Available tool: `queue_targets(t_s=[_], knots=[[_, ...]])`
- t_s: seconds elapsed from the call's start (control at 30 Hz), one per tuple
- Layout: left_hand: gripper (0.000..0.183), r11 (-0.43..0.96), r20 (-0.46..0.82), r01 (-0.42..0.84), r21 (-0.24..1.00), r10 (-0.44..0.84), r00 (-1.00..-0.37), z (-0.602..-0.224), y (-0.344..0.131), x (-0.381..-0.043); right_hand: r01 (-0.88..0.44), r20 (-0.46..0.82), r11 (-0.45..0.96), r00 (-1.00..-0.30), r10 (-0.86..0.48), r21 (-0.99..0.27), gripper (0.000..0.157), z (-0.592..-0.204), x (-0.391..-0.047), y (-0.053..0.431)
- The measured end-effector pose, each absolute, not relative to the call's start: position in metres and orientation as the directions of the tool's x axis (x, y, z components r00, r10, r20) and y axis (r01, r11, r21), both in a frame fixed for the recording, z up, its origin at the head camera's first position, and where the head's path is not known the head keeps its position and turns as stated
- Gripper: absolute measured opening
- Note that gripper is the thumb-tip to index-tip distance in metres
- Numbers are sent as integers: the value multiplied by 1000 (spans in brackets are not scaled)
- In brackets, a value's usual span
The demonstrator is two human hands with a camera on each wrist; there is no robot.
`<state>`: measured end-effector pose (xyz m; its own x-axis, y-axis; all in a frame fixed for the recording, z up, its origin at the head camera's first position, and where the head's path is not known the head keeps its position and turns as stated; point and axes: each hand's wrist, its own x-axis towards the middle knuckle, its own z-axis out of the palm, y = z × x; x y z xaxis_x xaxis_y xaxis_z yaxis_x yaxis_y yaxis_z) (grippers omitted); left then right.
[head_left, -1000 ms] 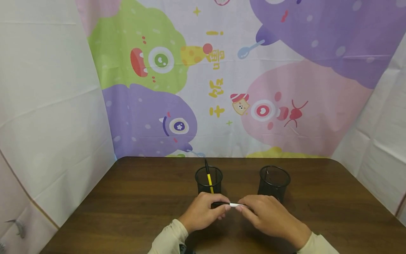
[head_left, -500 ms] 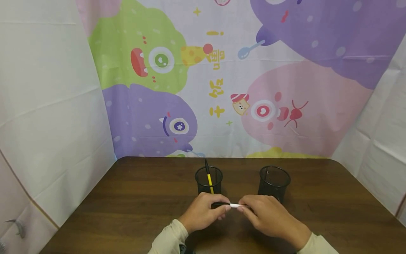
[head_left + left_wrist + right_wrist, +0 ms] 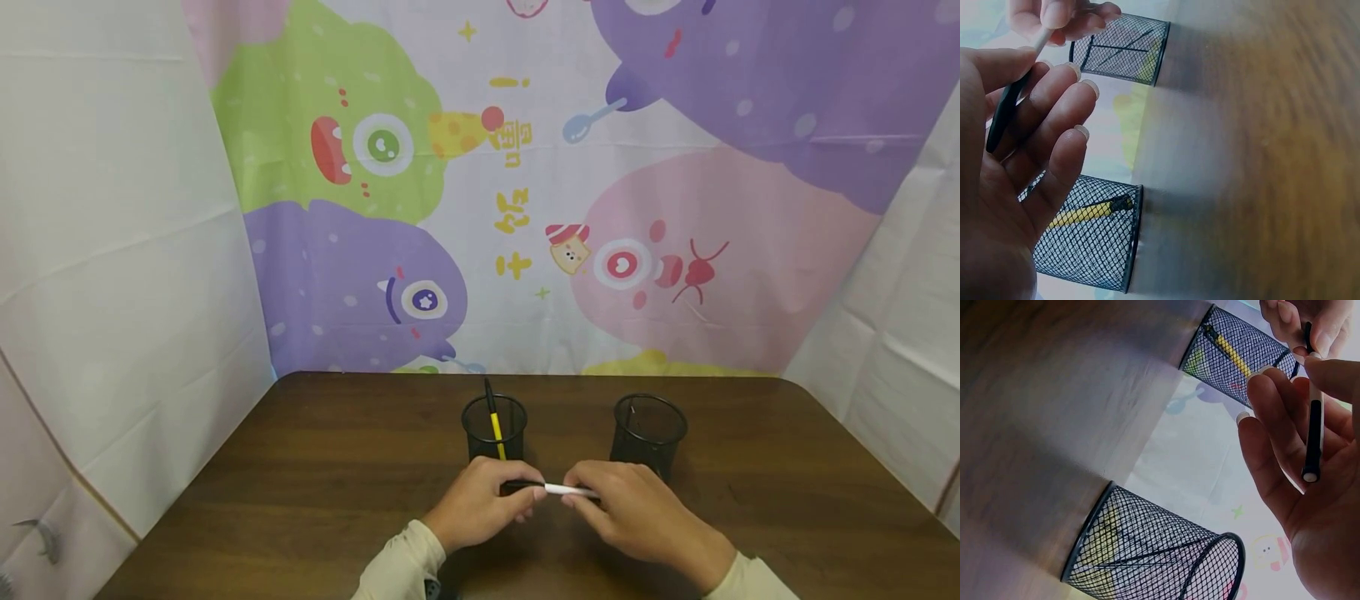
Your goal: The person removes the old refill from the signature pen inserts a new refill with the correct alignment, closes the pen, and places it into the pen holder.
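A slim pen, white in the middle and black at both ends, lies level between the two hands. My left hand pinches its black left part between thumb and forefinger; in the left wrist view the other fingers are loosely bent and off the pen. My right hand has its thumb and forefinger on the white part. In the right wrist view, the pen's other black end reaches back over the right palm. Just beyond the left hand stands a black mesh pen cup with a yellow and black pen leaning in it.
A second black mesh cup stands behind the right hand; thin dark lines show through its mesh, and I cannot tell what they are. The brown wooden table ends at a cartoon-printed curtain. White cloth hangs on both sides.
The right thumb and forefinger have parted slightly, and more of the pen's white part shows. The left hand keeps its grip nearly in place; both cups stay put.
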<state>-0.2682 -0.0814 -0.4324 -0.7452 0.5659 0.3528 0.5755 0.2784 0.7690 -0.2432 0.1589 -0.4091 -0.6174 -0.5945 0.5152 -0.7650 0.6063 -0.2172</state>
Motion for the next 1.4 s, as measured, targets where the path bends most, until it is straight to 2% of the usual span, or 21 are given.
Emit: queue_targets(t_s=[0.53, 0.87, 1.4], knots=[[15, 265, 352, 573, 775, 572, -741, -432, -81, -267, -766, 518, 599, -619, -590, -233, 9, -408, -243, 158], [14, 257, 359, 574, 778, 568, -740, -431, -81, -266, -763, 492, 603, -628, -603, -234, 18, -407, -243, 159], [15, 271, 341, 561, 782, 568, -749, -431, -81, -266, -771, 513, 602, -610, -603, -209, 8, -408, -243, 158]])
